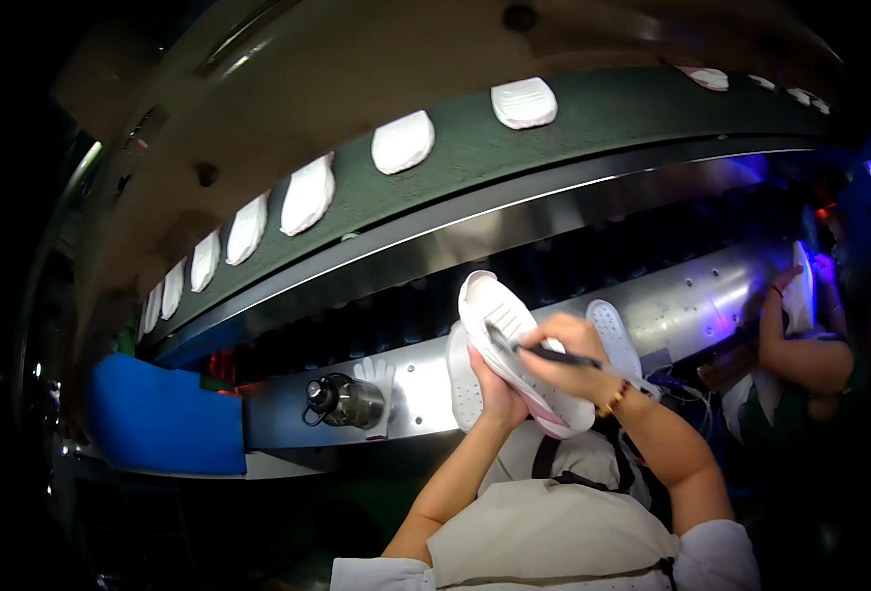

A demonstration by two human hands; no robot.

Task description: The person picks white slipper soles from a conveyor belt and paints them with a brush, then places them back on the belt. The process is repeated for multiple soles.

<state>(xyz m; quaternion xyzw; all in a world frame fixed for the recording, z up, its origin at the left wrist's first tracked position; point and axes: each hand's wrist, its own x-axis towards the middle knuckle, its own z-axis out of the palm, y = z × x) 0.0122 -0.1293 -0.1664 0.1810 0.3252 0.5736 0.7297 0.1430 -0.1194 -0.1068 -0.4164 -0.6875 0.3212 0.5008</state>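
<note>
My left hand [500, 394] grips a white shoe sole [485, 295] with a pink edge from below and tilts it up in front of my body. The sole's ridged inner face is turned toward me. In my right hand [569, 355] is a black-handled brush [573, 359], its blurred head against the middle of the sole. Behind the sole, a white perforated piece [465, 389] lies on the metal ledge [421, 379], partly covered by it. A second perforated piece [611, 335] rests just beyond my right hand.
A dark bottle [352, 402] and a white glove [376, 379] are on the ledge to the left, near a blue panel [165, 414]. Several white soles [404, 143] line the green conveyor belt [465, 138]. At right, another person's arm [800, 360] is near; cables [687, 389] hang beside me.
</note>
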